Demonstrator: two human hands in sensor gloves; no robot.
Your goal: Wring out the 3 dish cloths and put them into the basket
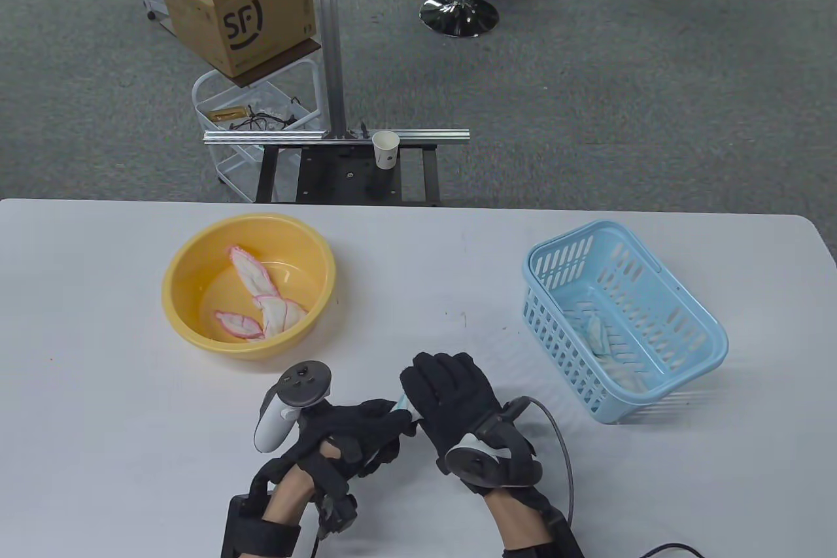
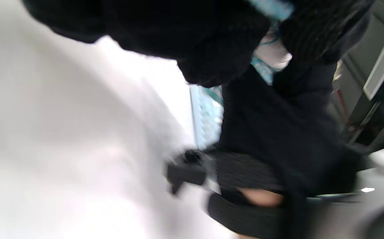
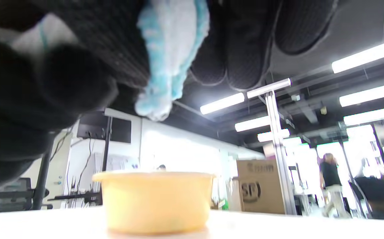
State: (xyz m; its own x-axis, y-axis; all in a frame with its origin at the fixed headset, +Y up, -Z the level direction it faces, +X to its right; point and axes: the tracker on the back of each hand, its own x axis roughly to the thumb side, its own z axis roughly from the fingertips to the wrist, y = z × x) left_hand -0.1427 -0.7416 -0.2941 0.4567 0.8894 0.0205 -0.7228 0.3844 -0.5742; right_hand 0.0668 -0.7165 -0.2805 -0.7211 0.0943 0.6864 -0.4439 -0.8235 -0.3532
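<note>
Both gloved hands meet at the table's front middle around a blue-edged white dish cloth (image 1: pixel 400 405), almost wholly hidden in the table view. My left hand (image 1: pixel 366 430) grips one end and my right hand (image 1: pixel 439 388) grips the other. In the right wrist view a twisted end of the blue-edged cloth (image 3: pixel 168 59) sticks out between the fingers (image 3: pixel 241 46). A pink-edged cloth (image 1: pixel 261 296) lies in the yellow basin (image 1: pixel 189 322) at the left. A white cloth (image 1: pixel 605 342) lies inside the light blue basket (image 1: pixel 706 348) at the right.
The basin (image 3: pixel 155 199) stands just ahead of my hands. Beyond the table's far edge stand a metal frame with a paper cup (image 1: pixel 386 149), a cardboard box (image 1: pixel 239 2) on a cart, and a chair base (image 1: pixel 459 15).
</note>
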